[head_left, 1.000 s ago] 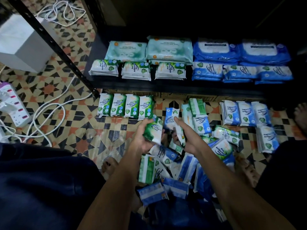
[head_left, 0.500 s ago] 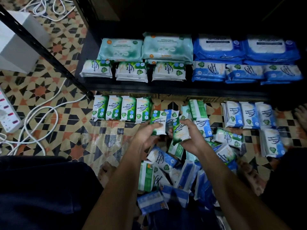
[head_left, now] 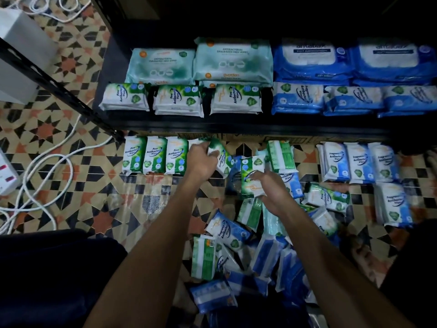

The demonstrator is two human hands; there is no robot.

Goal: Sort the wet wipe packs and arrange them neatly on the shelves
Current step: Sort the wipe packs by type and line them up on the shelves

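1. Floor (head_left: pixel 71 197): patterned tiles carrying loose packs in front of the shelf.
2. Shelf (head_left: pixel 212 123): dark board; along its front edge lie green packs at left and blue packs (head_left: pixel 298 98) at right, with larger teal packs (head_left: pixel 163 65) and blue ones behind.
3. Pile (head_left: pixel 267 254): mixed green and blue packs heaped on the floor between the forearms.
4. Green row (head_left: pixel 153 155): packs standing side by side below the shelf's left front edge.
5. Left hand (head_left: pixel 201 162): fingers curled round a tilted green pack (head_left: pixel 221 159) at the row's right end.
6. Right hand (head_left: pixel 272 188): fingers pinching a second pack (head_left: pixel 250 176), upright above the pile.
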